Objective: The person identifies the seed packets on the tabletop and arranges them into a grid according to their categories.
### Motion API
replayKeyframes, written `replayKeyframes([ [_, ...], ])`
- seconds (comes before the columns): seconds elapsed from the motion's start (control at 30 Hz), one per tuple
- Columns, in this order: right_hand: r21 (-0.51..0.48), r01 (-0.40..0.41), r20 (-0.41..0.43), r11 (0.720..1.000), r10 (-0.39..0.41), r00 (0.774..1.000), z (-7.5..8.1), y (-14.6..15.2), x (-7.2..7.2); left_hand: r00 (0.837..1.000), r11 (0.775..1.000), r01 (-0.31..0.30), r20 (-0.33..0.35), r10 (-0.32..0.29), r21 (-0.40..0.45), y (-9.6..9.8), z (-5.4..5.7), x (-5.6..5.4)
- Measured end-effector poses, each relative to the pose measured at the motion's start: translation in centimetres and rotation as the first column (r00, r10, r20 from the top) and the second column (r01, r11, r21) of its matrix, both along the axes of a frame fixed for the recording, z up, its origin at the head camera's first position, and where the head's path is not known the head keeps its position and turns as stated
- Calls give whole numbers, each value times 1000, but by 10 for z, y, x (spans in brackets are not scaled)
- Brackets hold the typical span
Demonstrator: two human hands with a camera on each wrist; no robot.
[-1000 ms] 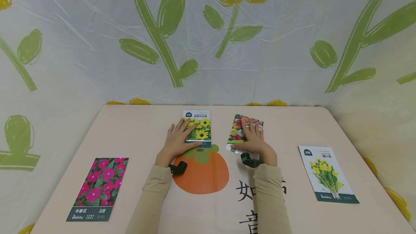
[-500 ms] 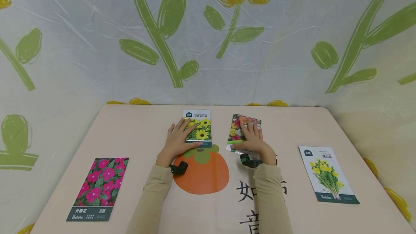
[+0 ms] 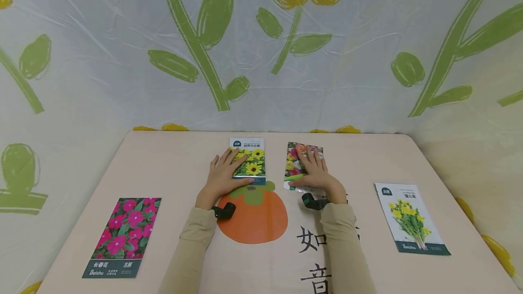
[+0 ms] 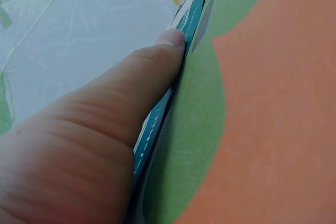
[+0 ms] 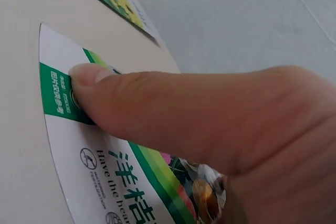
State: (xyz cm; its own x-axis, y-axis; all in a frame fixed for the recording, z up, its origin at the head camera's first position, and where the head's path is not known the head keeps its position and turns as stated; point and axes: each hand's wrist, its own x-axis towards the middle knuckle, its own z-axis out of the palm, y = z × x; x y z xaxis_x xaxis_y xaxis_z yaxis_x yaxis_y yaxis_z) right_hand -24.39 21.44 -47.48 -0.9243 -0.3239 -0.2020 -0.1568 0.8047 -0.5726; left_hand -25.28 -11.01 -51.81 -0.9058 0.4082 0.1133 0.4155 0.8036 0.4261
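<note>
Near the table's far edge lies a seed packet with yellow sunflowers [image 3: 254, 167]. My left hand [image 3: 222, 178] rests flat on its left side, fingers spread, and in the left wrist view the thumb [image 4: 157, 61] presses near its dark teal lower edge. To the right is a seed packet with mixed colourful roselike flowers [image 3: 292, 167], lying a little askew. Over it my right hand [image 3: 319, 177] is spread with straight fingers, hiding much of its right part. In the right wrist view the thumb [image 5: 136, 95] lies across the packet's white and green bottom band.
A packet with pink flowers [image 3: 128, 230] lies at the table's left. On the right is a white packet with a yellow-flowered plant [image 3: 411, 219]. The tablecloth [image 3: 253, 221] has a printed orange fruit and black characters. A flower-patterned curtain [image 3: 318, 94] stands behind the table.
My right hand has slid the colourful flower packet slightly left and turned it straighter, closer to the sunflower packet. The left hand and sunflower packet have stayed in place.
</note>
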Motion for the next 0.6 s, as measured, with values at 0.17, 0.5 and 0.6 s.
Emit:
replayKeyframes([
  [0.17,-34,-28,-17,999,27,999,-3,3,-4,1000,1000,3,-6,-3,9,1,1,3],
  [0.5,-7,-40,-11,999,40,999,-16,6,-14,1000,1000,-14,-8,14,-9,3,-1,7],
  [0.6,-8,-46,-20,999,46,999,-17,5,-15,1000,1000,-17,-14,17,-7,4,-2,8],
])
